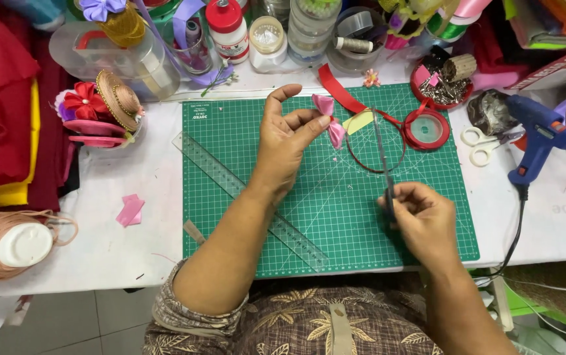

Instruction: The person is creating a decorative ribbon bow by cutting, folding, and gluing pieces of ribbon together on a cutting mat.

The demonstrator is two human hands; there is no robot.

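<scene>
The person's left hand point(287, 135) pinches a small pink satin ribbon bow point(329, 118) between thumb & forefinger, raised just above the green gridded cutting mat point(427, 217), near its upper middle. The right hand point(421, 217) is closed round the handles of a pair of long, thin-bladed scissors point(381, 148); the blades point away from the person, tips up beside the bow, w/ a yellow ribbon scrap point(359, 121) just behind. Whether the blades are parted can't be told, they're too thin in this view.

Step in hand, by the look of it: trimming the bow, prob. a tail or stray end. The next move would call for a steady pinch on the knot, blades lined up on the bit to go, & left fingertips kept out of the cut line.

Round about: a clear plastic ruler point(230, 181) lies diagonally across the mat under the left forearm; a red ribbon spool point(427, 128) w/ a loose red loop sits at the mat's top right; a blue hot-glue gun point(539, 131) rests off the mat to the right, near white-handled scissors point(483, 146). Folded pink ribbon pieces point(130, 210) lie on the white table, left.
</scene>
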